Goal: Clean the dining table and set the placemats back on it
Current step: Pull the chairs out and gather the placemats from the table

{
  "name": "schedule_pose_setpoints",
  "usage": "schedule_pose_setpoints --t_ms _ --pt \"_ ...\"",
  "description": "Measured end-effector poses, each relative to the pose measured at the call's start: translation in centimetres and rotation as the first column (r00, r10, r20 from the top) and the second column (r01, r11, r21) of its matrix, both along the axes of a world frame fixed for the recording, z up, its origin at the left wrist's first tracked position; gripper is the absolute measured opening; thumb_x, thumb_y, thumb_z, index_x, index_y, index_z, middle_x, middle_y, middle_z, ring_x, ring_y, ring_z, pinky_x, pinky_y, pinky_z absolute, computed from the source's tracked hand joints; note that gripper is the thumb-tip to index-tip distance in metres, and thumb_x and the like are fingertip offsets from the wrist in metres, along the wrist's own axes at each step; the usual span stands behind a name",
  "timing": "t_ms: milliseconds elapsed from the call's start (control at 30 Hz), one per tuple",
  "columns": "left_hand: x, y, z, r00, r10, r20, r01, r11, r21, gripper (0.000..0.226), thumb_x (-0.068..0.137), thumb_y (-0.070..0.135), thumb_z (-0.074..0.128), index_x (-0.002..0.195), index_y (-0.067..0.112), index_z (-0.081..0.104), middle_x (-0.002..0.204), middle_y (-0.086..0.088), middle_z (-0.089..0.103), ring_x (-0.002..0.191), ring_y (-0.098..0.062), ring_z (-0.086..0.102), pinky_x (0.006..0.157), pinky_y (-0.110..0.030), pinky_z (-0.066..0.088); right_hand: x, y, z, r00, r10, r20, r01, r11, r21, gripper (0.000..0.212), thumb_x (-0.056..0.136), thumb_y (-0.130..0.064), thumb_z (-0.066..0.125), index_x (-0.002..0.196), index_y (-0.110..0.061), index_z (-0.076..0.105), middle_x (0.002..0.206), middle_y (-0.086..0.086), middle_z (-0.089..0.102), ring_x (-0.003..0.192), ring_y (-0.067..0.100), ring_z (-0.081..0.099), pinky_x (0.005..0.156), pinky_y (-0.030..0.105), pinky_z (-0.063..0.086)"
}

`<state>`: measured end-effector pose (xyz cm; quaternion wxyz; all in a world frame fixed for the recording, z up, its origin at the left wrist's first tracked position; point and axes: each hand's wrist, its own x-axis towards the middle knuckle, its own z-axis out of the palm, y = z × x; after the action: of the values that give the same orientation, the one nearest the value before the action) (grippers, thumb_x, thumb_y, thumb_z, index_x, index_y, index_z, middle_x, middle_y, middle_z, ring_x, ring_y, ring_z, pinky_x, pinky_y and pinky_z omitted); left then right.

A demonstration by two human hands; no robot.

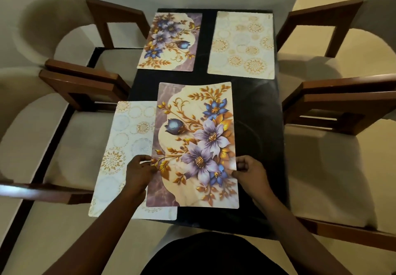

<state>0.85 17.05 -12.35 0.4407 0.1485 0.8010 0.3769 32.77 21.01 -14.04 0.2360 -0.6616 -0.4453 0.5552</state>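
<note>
1. Four wooden chairs [100,86] with pale seats flank a dark dining table [257,129].
2. Nearest, a floral placemat [195,146] is held just above the table, overlapping a pale circle-patterned placemat [120,157] at the near left.
3. At the far end lie a second floral mat [171,41] and another circle-patterned mat [242,43], apart.
4. Left hand [139,174] pinches the floral placemat's left edge; right hand [250,172] pinches its right edge.
5. No readable writing shows.
</note>
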Motion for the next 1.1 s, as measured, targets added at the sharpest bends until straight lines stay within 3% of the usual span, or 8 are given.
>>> schedule_pose_setpoints --t_ms 100,200,300,467,633,867,967,1100 --pt "-4.3 -1.5 -0.1 0.998 0.065 -0.015 -0.065 0.998 0.002 0.032 0.083 -0.005 0.075 0.109 0.011 0.067 0.099 -0.012 0.077 0.090 -0.029 0.075 0.082 -0.045 0.063 -4.4 0.2 -0.4 0.997 0.072 0.013 -0.072 0.997 -0.016 0.029 0.080 0.002 0.082 0.099 -0.018 0.072 0.095 0.000 0.078 0.089 0.017 0.076 0.085 0.045 0.063" --pt "-8.5 -2.9 -0.7 0.993 0.120 -0.008 -0.120 0.993 -0.016 0.031 0.081 -0.008 0.074 0.106 0.012 0.067 0.101 -0.016 0.077 0.092 -0.033 0.076 0.079 -0.045 0.063 -8.7 0.2 -0.8 0.989 0.140 0.043 -0.139 0.990 -0.026 0.028 0.078 0.000 0.084 0.095 -0.019 0.072 0.092 0.000 0.078 0.087 0.016 0.075 0.084 0.046 0.063" --pt "-11.9 -3.7 -1.3 0.987 0.156 -0.032 -0.157 0.987 -0.030 0.029 0.083 -0.010 0.071 0.102 0.012 0.067 0.100 -0.016 0.076 0.088 -0.032 0.074 0.070 -0.036 0.060 -12.4 0.0 -1.4 0.978 0.193 0.075 -0.190 0.981 -0.040 0.026 0.076 -0.004 0.086 0.092 -0.018 0.071 0.089 0.000 0.077 0.084 0.017 0.075 0.080 0.043 0.063" --pt "-16.2 -3.9 -2.7 0.987 0.160 -0.030 -0.162 0.984 -0.071 0.029 0.082 -0.009 0.072 0.105 0.008 0.066 0.102 -0.017 0.074 0.092 -0.034 0.073 0.080 -0.046 0.062 -16.7 -0.4 -2.4 0.959 0.249 0.137 -0.242 0.968 -0.065 0.027 0.073 -0.004 0.088 0.090 -0.013 0.068 0.086 -0.001 0.074 0.083 0.017 0.072 0.071 0.031 0.057" --pt "-18.5 -4.0 -4.4 0.994 0.093 -0.052 -0.100 0.986 -0.133 0.032 0.075 -0.003 0.077 0.102 0.012 0.068 0.102 -0.016 0.076 0.093 -0.036 0.074 0.086 -0.057 0.062 -18.5 -1.0 -3.7 0.936 0.292 0.199 -0.269 0.954 -0.134 0.030 0.070 -0.004 0.088 0.090 -0.011 0.067 0.086 0.003 0.073 0.082 0.019 0.071 0.075 0.038 0.058" --pt "-19.2 -3.9 -4.9 0.977 -0.023 -0.212 -0.014 0.985 -0.172 0.039 0.076 0.007 0.086 0.112 0.006 0.071 0.107 -0.012 0.075 0.096 -0.031 0.071 0.090 -0.052 0.060 -18.3 -1.0 -4.0 0.923 0.335 0.190 -0.295 0.932 -0.211 0.032 0.070 -0.018 0.093 0.093 -0.019 0.071 0.084 0.003 0.076 0.079 0.018 0.076 0.074 0.046 0.065" --pt "-18.1 -3.0 -4.0 0.942 -0.099 -0.321 0.050 0.987 -0.156 0.056 0.073 0.010 0.089 0.124 0.006 0.066 0.115 -0.009 0.068 0.102 -0.030 0.066 0.091 -0.046 0.057 -17.7 -0.3 -3.5 0.881 0.407 0.243 -0.356 0.907 -0.226 0.027 0.077 -0.025 0.089 0.097 -0.019 0.072 0.087 -0.001 0.076 0.079 0.010 0.073 0.076 0.033 0.063" --pt "-15.6 0.4 -3.0 0.918 -0.205 -0.339 0.188 0.979 -0.082 0.051 0.073 0.014 0.089 0.119 0.019 0.066 0.118 -0.005 0.063 0.101 -0.024 0.065 0.085 -0.041 0.055 -15.6 1.8 -2.1 0.851 0.432 0.300 -0.384 0.900 -0.207 0.037 0.082 -0.048 0.081 0.108 -0.023 0.072 0.098 -0.006 0.076 0.084 0.005 0.071 0.072 0.021 0.056"
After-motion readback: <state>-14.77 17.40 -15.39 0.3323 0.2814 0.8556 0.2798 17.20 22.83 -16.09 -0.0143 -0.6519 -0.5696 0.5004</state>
